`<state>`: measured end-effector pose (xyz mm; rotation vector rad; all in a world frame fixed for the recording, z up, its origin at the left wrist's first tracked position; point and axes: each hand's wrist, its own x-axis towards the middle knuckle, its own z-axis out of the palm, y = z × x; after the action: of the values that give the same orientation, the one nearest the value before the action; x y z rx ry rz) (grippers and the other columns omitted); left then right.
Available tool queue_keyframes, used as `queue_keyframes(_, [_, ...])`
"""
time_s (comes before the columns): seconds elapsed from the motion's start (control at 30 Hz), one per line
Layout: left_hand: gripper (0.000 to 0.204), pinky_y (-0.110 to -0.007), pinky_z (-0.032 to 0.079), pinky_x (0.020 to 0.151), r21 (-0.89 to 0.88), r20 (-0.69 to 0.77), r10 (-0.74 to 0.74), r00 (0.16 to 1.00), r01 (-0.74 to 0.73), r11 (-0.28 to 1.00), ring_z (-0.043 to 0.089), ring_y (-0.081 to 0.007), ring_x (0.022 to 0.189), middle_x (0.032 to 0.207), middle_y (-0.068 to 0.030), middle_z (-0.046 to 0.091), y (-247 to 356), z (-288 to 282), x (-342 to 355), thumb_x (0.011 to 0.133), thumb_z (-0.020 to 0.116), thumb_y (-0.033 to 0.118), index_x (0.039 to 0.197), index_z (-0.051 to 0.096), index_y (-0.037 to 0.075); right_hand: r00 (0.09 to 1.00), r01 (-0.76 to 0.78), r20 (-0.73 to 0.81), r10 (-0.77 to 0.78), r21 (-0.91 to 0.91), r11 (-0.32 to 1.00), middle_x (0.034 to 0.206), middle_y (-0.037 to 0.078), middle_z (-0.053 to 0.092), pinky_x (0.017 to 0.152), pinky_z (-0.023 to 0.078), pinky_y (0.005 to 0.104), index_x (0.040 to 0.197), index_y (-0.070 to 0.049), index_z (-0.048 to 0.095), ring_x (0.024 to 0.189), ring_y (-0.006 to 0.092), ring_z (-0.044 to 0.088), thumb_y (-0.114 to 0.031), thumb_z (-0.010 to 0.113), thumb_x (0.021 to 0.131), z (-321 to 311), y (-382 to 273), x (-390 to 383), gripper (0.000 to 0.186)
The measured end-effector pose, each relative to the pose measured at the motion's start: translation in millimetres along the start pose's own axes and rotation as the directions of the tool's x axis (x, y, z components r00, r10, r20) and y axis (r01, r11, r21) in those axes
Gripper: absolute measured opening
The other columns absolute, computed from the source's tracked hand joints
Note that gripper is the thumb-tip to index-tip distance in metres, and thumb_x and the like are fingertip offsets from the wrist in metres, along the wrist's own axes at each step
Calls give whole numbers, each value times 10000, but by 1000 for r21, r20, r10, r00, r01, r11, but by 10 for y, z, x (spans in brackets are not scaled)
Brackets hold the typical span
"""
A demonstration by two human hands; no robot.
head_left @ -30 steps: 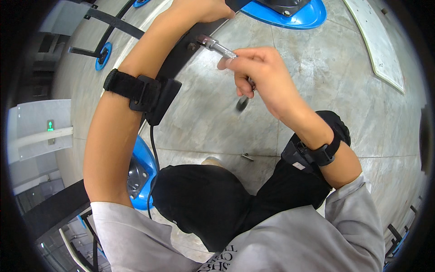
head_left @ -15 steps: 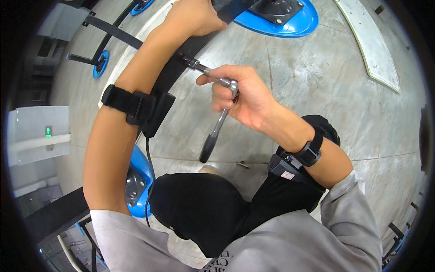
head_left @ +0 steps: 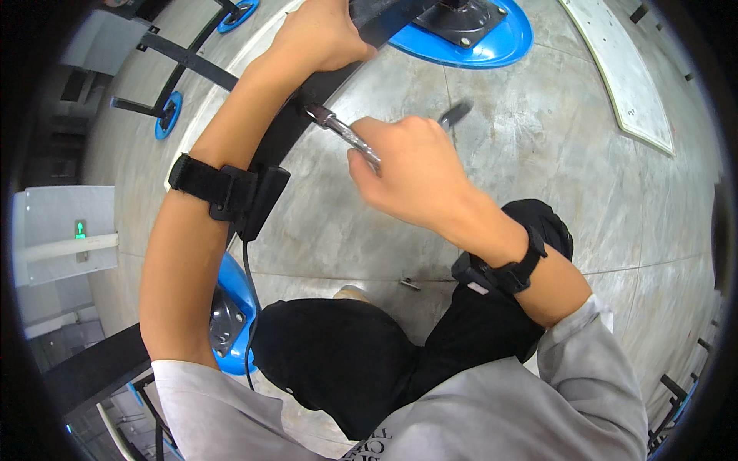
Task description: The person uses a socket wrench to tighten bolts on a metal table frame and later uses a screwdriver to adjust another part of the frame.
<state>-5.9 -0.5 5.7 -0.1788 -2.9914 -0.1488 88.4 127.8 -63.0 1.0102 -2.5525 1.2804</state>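
My right hand (head_left: 419, 169) is wrapped round the head of a socket wrench (head_left: 350, 137), a chrome ratchet with a black grip. Its socket end presses against the side of a black metal beam (head_left: 280, 138); the fastener under it is hidden. Past my knuckles the black wrench grip (head_left: 457, 113) sticks out to the far right, slightly blurred. My left hand (head_left: 319, 38) clasps the same beam farther away, thumb along its near side and the other fingers mostly out of sight.
Beyond the beam lies a blue oval disc (head_left: 492, 54) with a bolted black plate. Another blue disc (head_left: 250, 307) sits by my left knee. A white curved board (head_left: 626, 77) rests on the floor at far right. A small metal piece (head_left: 410, 284) lies near my feet.
The wrench grip has swung from pointing down toward me to pointing away at the far right. My right hand has rolled over with it; my left hand keeps its hold.
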Motion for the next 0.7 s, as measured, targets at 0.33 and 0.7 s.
queue_keyframes(0.33, [518,-403,459,773,-13,-63,68,996,-69,998,568,-392,870,883,-286,585,-16,25,-39,559,718,286,893,567,-79,725,-631,613,315,774,-55,471,-24,358,558,345,272,881,44,594,448,97,326,-221,484,827,-20,-16,-72,292])
queue_keyframes(0.7, [510,-406,459,772,5,-20,-6,1000,6,1000,568,-401,853,876,-290,582,-32,13,-4,560,710,284,882,566,-85,692,-579,670,271,738,-347,474,-33,332,574,315,260,910,45,557,453,100,290,-221,461,832,59,-75,17,293])
